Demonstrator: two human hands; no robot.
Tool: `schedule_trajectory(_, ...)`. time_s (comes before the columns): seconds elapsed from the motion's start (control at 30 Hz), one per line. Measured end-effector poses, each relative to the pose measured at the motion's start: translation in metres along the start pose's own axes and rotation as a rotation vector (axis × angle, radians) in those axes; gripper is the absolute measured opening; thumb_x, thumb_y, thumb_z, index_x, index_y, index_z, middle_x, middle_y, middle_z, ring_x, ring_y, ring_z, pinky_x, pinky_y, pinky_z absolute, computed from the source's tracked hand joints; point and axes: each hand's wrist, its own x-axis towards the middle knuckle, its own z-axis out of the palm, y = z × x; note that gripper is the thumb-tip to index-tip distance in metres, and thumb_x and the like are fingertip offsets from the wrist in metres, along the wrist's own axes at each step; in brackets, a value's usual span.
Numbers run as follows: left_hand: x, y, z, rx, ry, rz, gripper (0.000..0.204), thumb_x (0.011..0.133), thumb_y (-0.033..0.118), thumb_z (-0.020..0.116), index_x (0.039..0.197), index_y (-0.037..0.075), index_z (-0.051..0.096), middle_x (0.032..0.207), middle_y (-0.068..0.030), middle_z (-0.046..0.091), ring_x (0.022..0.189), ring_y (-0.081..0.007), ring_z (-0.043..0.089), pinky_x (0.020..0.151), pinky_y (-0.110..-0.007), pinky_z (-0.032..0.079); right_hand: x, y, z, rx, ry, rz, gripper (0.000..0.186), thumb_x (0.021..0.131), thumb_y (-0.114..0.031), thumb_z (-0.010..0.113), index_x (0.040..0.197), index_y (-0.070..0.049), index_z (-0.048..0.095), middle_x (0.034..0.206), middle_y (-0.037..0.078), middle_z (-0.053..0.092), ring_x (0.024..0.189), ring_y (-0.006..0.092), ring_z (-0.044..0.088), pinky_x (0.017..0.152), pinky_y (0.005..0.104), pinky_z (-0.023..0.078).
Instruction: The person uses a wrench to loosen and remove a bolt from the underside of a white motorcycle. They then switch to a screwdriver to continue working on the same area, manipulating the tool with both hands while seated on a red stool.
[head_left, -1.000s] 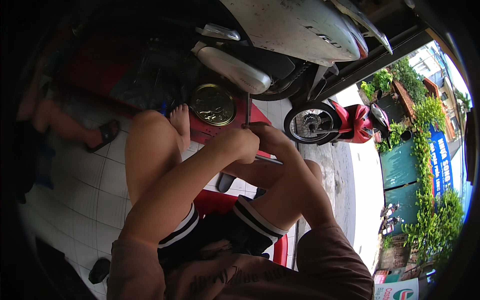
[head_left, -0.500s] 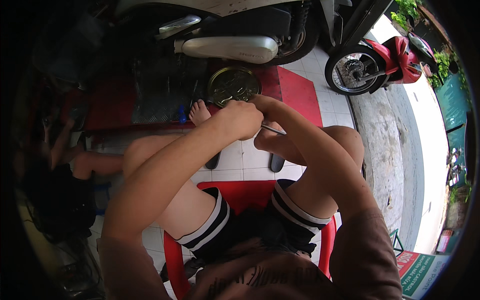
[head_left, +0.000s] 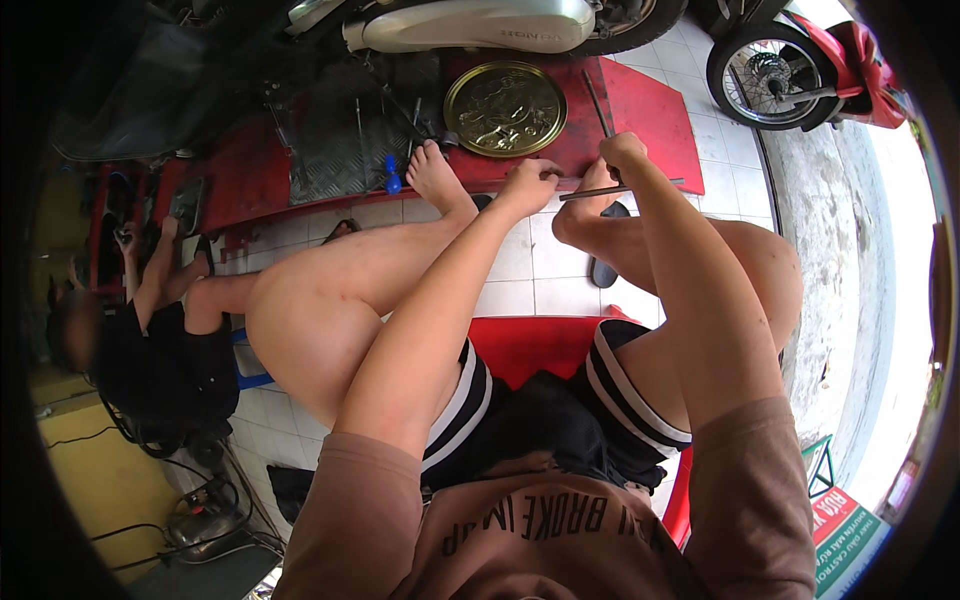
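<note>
My right hand [head_left: 624, 150] is closed round a slim metal bar tool [head_left: 597, 98], with a crossbar [head_left: 651, 186] just below the fist, over my bare right foot. My left hand [head_left: 530, 185] is a little to the left, fingers curled on something small and dark I cannot make out. Beyond the hands, a round gold-coloured metal tray [head_left: 508, 100] lies on a red platform [head_left: 662, 140]. Left of the tray are some long tools [head_left: 358, 135], a small blue object [head_left: 392, 175] and my bare left foot.
A motorbike [head_left: 464, 30] stands over the platform. A red scooter [head_left: 855, 70] is at the upper right. At the left a person [head_left: 145, 365] sits on a blue stool beside a hose-connected machine [head_left: 205, 520]. I sit on a red chair [head_left: 525, 340]; a sign [head_left: 840, 530] stands lower right.
My hands have moved apart, the right one rightward with the bar tool, and both higher in view. The view has swung round and tilted, showing more of the person at the left.
</note>
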Motion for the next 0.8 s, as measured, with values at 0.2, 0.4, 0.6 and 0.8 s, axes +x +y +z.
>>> schedule_trajectory(0.2, 0.020, -0.068, -0.026, 0.267, 0.193, -0.392, 0.017, 0.076, 0.011, 0.058, 0.087, 0.010, 0.070, 0.094, -0.0152, 0.068, 0.093, -0.0305, 0.064, 0.084, -0.038, 0.050, 0.045, 0.004, 0.024, -0.071, 0.086, 0.063, 0.026, 0.078, -0.019, 0.056, 0.086, 0.003, 0.067, 0.083, 0.017, 0.068, 0.068, 0.0237, 0.069, 0.063, 0.0329, 0.055)
schedule_trajectory(0.4, 0.058, -0.101, -0.049, 0.433, 0.385, -0.195, 0.011, 0.074, 0.008, 0.061, 0.081, 0.007, 0.069, 0.083, -0.0143, 0.067, 0.083, -0.0304, 0.064, 0.075, -0.039, 0.051, 0.082, -0.003, 0.049, 0.168, 0.118, 0.196, 0.027, 0.076, -0.020, 0.061, 0.091, 0.001, 0.068, 0.096, 0.019, 0.067, 0.092, 0.0267, 0.067, 0.077, 0.0377, 0.054)
schedule_trajectory(0.6, 0.091, -0.107, -0.049, 0.520, 0.359, -0.035, 0.013, 0.075, 0.015, 0.067, 0.087, 0.008, 0.065, 0.089, -0.0105, 0.064, 0.085, -0.0306, 0.062, 0.073, -0.039, 0.050, 0.092, -0.014, 0.056, -0.255, 0.167, 0.010, 0.043, 0.071, -0.026, 0.065, 0.106, -0.002, 0.064, 0.111, 0.022, 0.062, 0.106, 0.0316, 0.060, 0.089, 0.0399, 0.049)
schedule_trajectory(0.8, 0.113, -0.108, -0.024, 0.606, 0.383, -0.028, 0.019, 0.078, 0.017, 0.067, 0.095, 0.009, 0.064, 0.097, -0.0106, 0.062, 0.089, -0.0321, 0.062, 0.078, -0.041, 0.050, 0.100, -0.006, 0.064, -0.380, 0.239, -0.156, 0.034, 0.068, -0.029, 0.067, 0.094, -0.008, 0.071, 0.103, 0.019, 0.065, 0.101, 0.0315, 0.062, 0.088, 0.0383, 0.050)
